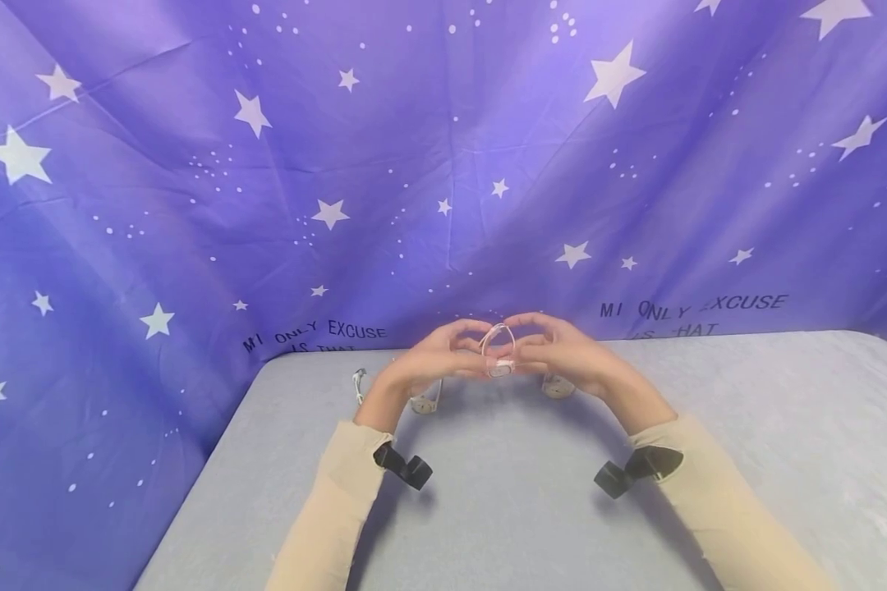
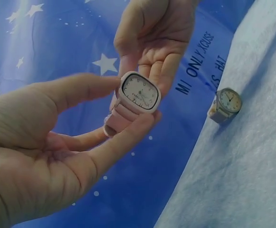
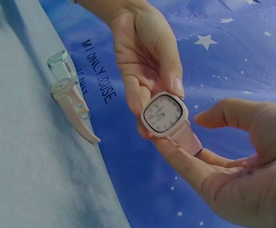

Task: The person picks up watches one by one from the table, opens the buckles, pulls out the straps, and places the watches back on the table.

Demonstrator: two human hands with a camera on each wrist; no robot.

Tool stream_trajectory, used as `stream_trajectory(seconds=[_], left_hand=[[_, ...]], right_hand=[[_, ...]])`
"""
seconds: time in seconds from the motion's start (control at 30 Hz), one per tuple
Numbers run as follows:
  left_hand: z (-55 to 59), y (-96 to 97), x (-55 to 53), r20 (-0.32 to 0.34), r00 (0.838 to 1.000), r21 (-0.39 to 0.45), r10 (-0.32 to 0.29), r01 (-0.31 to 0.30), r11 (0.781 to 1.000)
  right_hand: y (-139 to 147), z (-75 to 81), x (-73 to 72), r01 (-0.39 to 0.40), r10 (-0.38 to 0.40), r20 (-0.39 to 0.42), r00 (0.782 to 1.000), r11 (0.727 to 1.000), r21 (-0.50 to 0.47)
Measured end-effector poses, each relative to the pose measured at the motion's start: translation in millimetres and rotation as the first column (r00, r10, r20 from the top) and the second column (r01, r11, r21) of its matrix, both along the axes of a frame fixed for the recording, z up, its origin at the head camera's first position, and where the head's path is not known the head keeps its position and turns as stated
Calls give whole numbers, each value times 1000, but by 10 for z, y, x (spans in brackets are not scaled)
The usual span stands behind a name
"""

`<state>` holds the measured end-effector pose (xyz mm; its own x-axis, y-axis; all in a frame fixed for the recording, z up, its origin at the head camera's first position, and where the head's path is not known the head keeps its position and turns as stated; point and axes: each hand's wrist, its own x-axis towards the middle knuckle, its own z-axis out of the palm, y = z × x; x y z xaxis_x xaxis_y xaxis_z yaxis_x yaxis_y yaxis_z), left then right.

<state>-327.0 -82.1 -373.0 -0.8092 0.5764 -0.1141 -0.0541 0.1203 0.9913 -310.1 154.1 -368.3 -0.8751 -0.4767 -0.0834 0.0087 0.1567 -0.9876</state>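
A pale pink wristwatch with a rounded square face is held up between both hands above the far part of the table, its strap bent into a loop. My left hand pinches it, thumb at one edge of the case and a finger along the opposite edge. From the other side, my right hand holds it with fingers against the case and strap; in the right wrist view its thumb tip stands slightly off the case. The dial faces the wrist cameras. Parts of the strap are hidden behind fingers.
On the grey table lie a round-faced watch on the right, a beige-strapped watch on the left, and a pale green one beside it. A purple starry curtain hangs behind the table's far edge.
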Motion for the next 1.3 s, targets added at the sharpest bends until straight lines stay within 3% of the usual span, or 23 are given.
stream_trajectory(seconds=[0.13, 0.37, 0.7, 1.1, 1.3], left_hand=[[-28, 5, 27, -33, 998, 51, 51, -49, 997], [12, 18, 74, -116, 985, 46, 129, -124, 991], [43, 23, 116, -116, 971, 113, 208, -195, 974], [99, -57, 134, -171, 959, 108, 225, -209, 972], [96, -64, 144, -145, 967, 90, 208, -196, 976]], right_hand=[[-40, 15, 25, 27, -28, -21, 999, 999, -31], [-85, 60, 94, 117, -117, -79, 990, 993, -8], [-117, 80, 141, 199, -201, -122, 972, 980, -27], [-160, 111, 134, 203, -203, -158, 966, 979, -16], [-175, 112, 163, 212, -210, -152, 966, 977, -3]])
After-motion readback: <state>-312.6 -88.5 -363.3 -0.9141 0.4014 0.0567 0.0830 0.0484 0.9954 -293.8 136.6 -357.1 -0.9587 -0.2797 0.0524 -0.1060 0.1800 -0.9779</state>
